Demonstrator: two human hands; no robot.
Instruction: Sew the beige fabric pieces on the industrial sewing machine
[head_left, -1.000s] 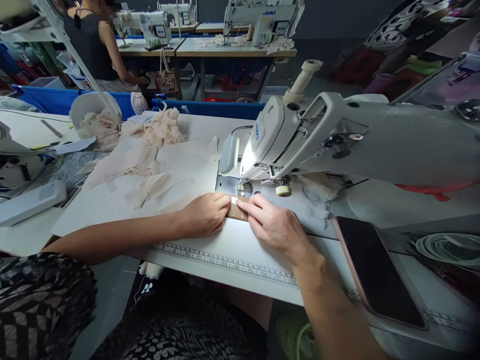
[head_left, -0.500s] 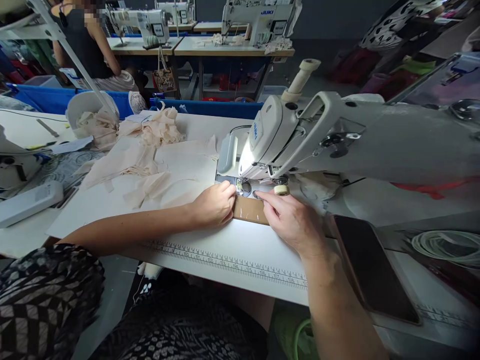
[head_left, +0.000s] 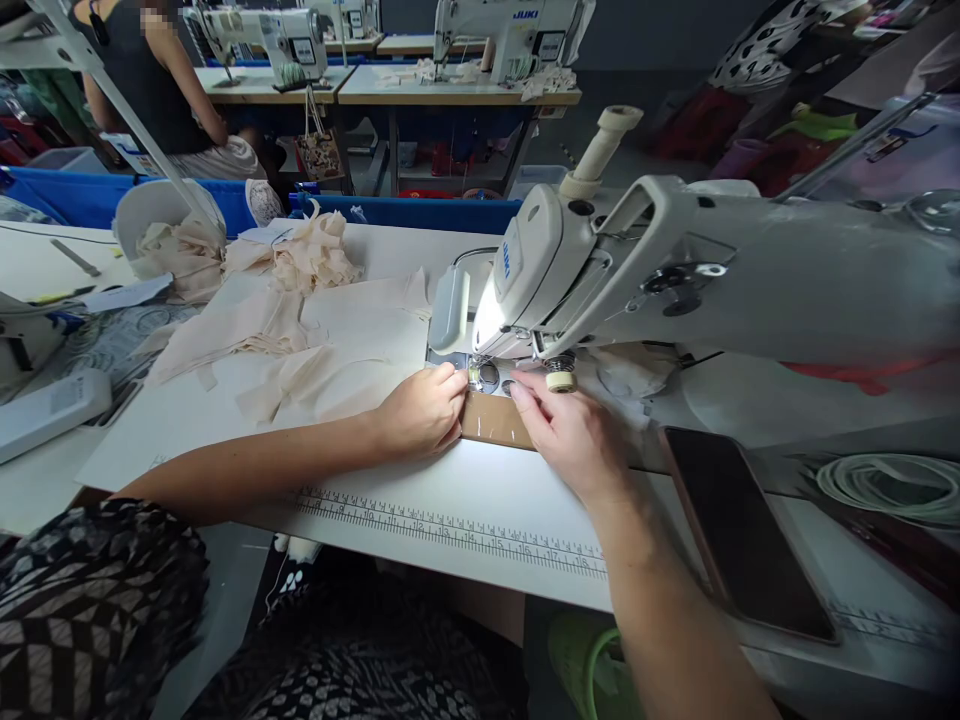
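My left hand [head_left: 421,412] is closed just left of the presser foot [head_left: 475,374] of a white sewing machine [head_left: 525,260]. Its fingertips are pinched together, and whatever they hold is hidden. On the right of the foot, my right hand [head_left: 577,435] has its thumb and index finger close together by the needle plate. Anything between those fingers is too small to make out. A brown strip [head_left: 495,420] with short white marks lies on the machine bed between my hands, partly covered by both. The machine's lamp lights the needle area.
Pale beige fabric pieces [head_left: 225,335] lie to the left, with a ruffled heap [head_left: 315,250] behind them. A phone [head_left: 746,530] rests right of my forearm. A printed ruler [head_left: 450,530] runs along the table's front edge. A person [head_left: 146,85] sits beyond the blue cloth.
My right thumb has moved forward, and the index finger has drawn back beside it. My left hand stays beside the presser foot. The whole view has shifted slightly.
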